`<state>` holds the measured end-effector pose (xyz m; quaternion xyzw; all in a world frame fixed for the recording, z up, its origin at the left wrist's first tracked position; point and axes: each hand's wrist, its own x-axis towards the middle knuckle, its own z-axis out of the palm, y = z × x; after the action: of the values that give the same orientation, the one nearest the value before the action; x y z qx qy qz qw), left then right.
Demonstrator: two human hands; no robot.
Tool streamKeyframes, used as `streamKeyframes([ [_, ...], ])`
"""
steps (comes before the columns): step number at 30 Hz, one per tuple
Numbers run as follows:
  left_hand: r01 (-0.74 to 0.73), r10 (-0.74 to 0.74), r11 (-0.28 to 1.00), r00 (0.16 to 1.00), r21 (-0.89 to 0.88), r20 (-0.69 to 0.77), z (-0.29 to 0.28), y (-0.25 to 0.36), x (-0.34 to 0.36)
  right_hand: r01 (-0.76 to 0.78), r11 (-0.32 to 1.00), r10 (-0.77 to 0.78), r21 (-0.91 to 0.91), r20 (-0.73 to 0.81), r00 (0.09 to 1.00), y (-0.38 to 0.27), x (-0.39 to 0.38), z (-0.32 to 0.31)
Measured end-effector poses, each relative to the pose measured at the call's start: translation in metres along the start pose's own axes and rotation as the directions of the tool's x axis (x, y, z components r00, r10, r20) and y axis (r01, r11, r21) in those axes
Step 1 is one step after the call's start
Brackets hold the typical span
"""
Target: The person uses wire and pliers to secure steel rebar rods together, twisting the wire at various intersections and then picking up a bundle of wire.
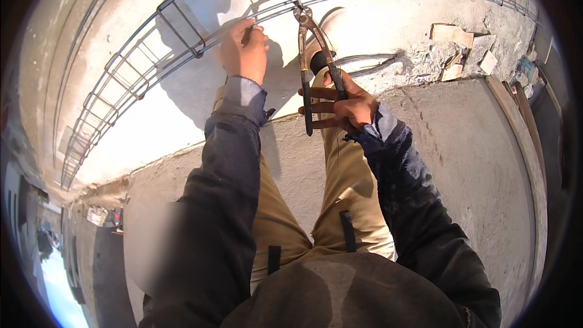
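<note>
A long rebar cage of thin steel bars and square stirrups curves across the far side. My right hand grips a pair of end-cutting pincers, fingers spread across both handles, which stand apart. The pincers' jaws point away from me, at the cage's near bars. Beside the same bars, my left hand is closed with its fingers curled; whatever it pinches is hidden. A loop of dark wire extends to the right, just beyond my right hand.
Under the cage runs a pale, sunlit concrete surface. Broken tile pieces and rubble lie at the right. A long wooden board lines the right side. My legs in tan trousers are below my hands, over grey concrete.
</note>
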<state>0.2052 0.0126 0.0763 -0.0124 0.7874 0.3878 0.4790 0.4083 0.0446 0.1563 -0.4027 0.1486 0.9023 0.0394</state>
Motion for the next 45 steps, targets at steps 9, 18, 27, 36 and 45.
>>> streamKeyframes([
  [9,0.317,-0.301,0.928,0.947,-0.195,0.11,0.007,-0.032,-0.03,-0.055,0.991,0.048,-0.123,-0.056,0.997,-0.012,-0.005,0.014],
  [18,0.693,-0.42,0.597,0.699,-0.404,0.579,0.031,-0.003,-0.035,-0.062,0.998,0.062,-0.007,-0.058,0.996,-0.007,-0.003,0.026],
  [27,0.645,-0.313,0.673,0.691,-0.361,0.651,0.036,-0.013,-0.035,-0.248,0.961,0.171,-0.126,-0.435,0.884,0.001,0.013,0.045],
  [36,0.491,-0.397,0.843,0.843,-0.218,0.363,0.078,0.029,-0.036,-0.433,-0.307,-0.793,-0.848,-0.023,0.609,0.031,0.002,0.037],
  [45,0.345,-0.16,0.839,0.896,-0.421,0.415,0.019,0.002,-0.097,-0.028,0.796,-0.273,-0.604,-0.4,0.875,0.035,-0.012,0.034],
])
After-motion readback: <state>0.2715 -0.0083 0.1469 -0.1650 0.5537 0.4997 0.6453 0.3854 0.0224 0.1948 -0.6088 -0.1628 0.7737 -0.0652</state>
